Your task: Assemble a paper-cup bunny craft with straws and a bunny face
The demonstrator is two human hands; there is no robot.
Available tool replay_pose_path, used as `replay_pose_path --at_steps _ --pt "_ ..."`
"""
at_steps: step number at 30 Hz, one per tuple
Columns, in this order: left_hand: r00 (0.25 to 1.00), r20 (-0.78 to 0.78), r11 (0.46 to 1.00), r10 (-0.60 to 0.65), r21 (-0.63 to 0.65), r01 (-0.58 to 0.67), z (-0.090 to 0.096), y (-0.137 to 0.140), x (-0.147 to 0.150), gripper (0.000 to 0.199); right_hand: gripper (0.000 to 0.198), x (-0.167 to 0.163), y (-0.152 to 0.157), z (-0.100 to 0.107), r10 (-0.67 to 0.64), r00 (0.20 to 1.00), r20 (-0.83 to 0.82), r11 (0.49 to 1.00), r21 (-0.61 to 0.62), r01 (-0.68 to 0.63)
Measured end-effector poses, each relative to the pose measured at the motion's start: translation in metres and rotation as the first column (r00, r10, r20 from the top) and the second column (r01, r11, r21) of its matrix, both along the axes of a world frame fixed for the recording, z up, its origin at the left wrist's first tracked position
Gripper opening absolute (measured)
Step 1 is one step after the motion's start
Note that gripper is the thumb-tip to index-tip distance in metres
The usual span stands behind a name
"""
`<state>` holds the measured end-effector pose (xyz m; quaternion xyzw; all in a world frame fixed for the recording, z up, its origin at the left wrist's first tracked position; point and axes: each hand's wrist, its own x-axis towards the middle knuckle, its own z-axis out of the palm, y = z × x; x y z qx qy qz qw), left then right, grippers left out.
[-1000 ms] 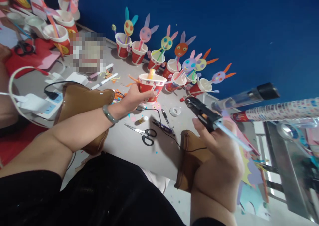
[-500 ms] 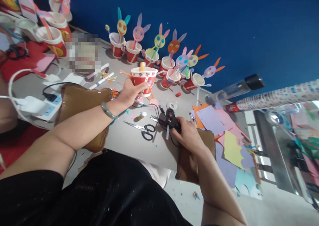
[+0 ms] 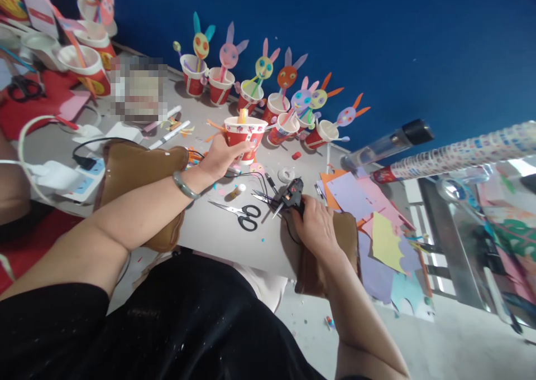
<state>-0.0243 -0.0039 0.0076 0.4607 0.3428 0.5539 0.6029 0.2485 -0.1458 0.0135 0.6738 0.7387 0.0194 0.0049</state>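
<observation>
The left hand (image 3: 220, 157) and the right hand (image 3: 317, 224), as I follow them from a distance, work over a cluttered tabletop (image 3: 247, 246). Since the preceding second, the right hand has brought the black glue gun (image 3: 291, 195) from the right of the frame down to its centre, close to the tabletop; the left hand has kept its red paper cup (image 3: 247, 133) raised. I judge that gluing is paused, with the cup as the main workpiece.

Left fingers: clamped round the side of the cup, just above the centre of the frame, thumb across its front; a yellow-orange strip (image 3: 243, 115) projects above the rim. Right fingers: closed about the glue gun's handle, though I cannot tell how firmly. Scissors (image 3: 238, 211) lie to the left of the glue gun, coloured paper sheets (image 3: 349, 195) at the right of the frame, and rabbit-headed cups (image 3: 220, 94) stand along the upper centre.
</observation>
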Motion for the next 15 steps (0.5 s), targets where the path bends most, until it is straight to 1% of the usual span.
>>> replay_pose_path --at_steps 3,9,12,15 --pt "0.999 0.015 0.999 0.033 -0.038 -0.033 0.001 0.000 0.000 0.034 0.034 0.005 0.016 -0.006 -0.017 1.000 -0.004 1.000 -0.021 0.017" --pt "1.000 0.010 1.000 0.028 0.011 -0.028 -0.004 0.003 -0.001 0.029 0.035 0.015 0.042 -0.017 -0.089 0.995 -0.053 0.996 -0.033 0.087" --pt "1.000 0.015 1.000 0.017 0.015 -0.017 -0.005 0.003 -0.001 0.029 0.036 0.020 0.048 -0.016 -0.106 0.992 -0.071 0.992 -0.075 0.100" --pt "0.999 0.040 1.000 0.020 -0.003 -0.020 0.001 0.001 0.000 0.033 0.041 0.024 0.050 -0.009 -0.095 0.991 -0.090 0.990 -0.116 0.084"
